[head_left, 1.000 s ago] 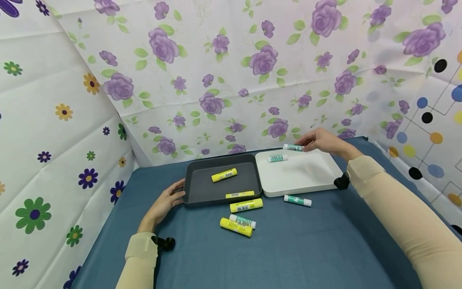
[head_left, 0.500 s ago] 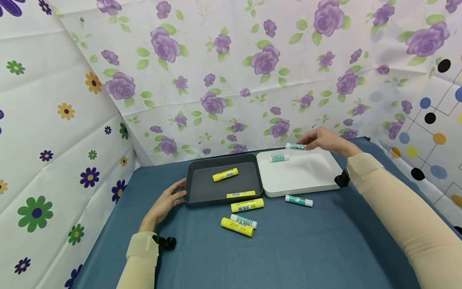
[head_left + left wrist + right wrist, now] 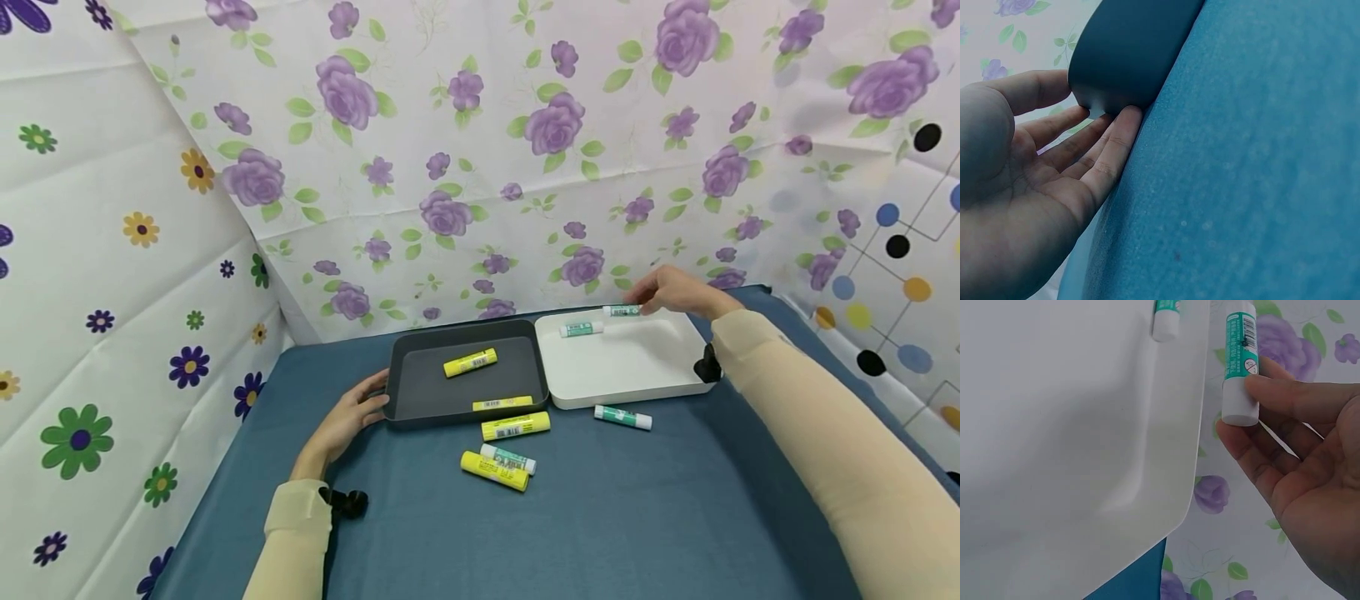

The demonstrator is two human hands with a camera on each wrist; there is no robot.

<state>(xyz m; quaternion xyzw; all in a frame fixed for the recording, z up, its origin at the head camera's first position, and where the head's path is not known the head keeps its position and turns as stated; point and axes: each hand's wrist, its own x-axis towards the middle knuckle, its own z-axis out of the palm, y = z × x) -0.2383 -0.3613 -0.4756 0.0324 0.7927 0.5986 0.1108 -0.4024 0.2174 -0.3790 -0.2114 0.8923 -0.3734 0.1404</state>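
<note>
Right of centre: right hand (image 3: 672, 292), pinching white-and-green cylindrical glue stick (image 3: 620, 311), has lowered slightly; placement apparently incomplete. Left hand (image 3: 343, 423), fingers extended, touches dark-grey rectangular tray (image 3: 427, 390).

"Where is the head camera looking from?"
"From above, well back, and it is facing forward and down."
"And the wrist ones?"
"The left wrist camera (image 3: 351, 504) is closely facing the left hand (image 3: 1032, 172) and dark tray's wall (image 3: 1129, 56); the right wrist camera (image 3: 708, 365), the right hand (image 3: 1316, 481) and white tray's corner (image 3: 1167, 494). The head view is sharing both."
</note>
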